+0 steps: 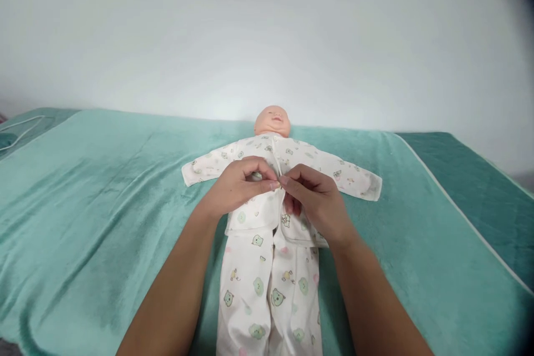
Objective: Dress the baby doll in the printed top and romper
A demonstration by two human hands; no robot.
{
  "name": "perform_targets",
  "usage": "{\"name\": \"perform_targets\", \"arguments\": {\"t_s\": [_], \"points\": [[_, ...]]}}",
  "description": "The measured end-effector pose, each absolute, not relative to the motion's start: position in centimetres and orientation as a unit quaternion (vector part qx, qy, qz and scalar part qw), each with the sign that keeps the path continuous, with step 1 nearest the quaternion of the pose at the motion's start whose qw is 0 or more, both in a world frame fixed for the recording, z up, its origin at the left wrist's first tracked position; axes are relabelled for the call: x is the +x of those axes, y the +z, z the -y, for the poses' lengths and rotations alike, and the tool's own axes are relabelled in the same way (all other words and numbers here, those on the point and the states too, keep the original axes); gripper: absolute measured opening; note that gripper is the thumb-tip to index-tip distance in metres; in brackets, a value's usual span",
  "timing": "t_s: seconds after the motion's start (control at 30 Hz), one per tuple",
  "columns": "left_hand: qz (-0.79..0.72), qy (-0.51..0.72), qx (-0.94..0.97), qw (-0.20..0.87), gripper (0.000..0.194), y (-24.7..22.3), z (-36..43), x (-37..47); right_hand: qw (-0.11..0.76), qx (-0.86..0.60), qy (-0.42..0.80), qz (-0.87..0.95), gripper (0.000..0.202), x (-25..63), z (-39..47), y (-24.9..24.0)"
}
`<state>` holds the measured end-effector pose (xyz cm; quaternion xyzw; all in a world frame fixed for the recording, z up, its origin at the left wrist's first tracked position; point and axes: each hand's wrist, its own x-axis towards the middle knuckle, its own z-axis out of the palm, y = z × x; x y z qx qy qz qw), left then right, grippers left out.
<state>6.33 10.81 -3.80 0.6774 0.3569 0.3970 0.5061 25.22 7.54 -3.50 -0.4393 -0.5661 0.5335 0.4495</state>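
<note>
A baby doll (273,121) lies on its back, dressed in a white jacket (250,214) with small green and pink prints and matching trousers (258,289). Over the middle of its chest, my left hand (246,181) pinches the jacket's front edge between thumb and forefinger. Touching it at the fingertips, my right hand (311,192) pinches the other front edge. Below the hands the jacket's front hangs apart. Both sleeves stretch out to the sides. Whatever small fastening lies between the fingertips is hidden.
A light green blanket (104,189) with soft folds lies under the doll. Darker green fabric (479,189) with a white edge shows at the right, and more at the far left with a white cord (25,132). A pale wall (267,33) stands behind.
</note>
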Motion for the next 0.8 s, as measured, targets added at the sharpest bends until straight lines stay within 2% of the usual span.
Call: {"name": "perform_targets", "arguments": {"t_s": [0.17, 0.57, 0.8], "points": [[-0.357, 0.397, 0.677, 0.506, 0.016, -3.91, -10.78, 6.36, 0.449, -0.444, 0.532, 0.565, 0.033, 25.07, -7.58, -3.46], [-0.396, 0.375, 0.7, 0.462, 0.001, -3.49, -10.68, 6.62, 0.447, -0.442, 0.551, 0.548, 0.031, 25.07, -7.82, -3.39], [-0.381, 0.368, 0.69, 0.493, 0.007, -3.49, -10.72, 6.58, 0.437, -0.425, 0.566, 0.555, 0.028, 25.44, -8.01, -3.77]]}}
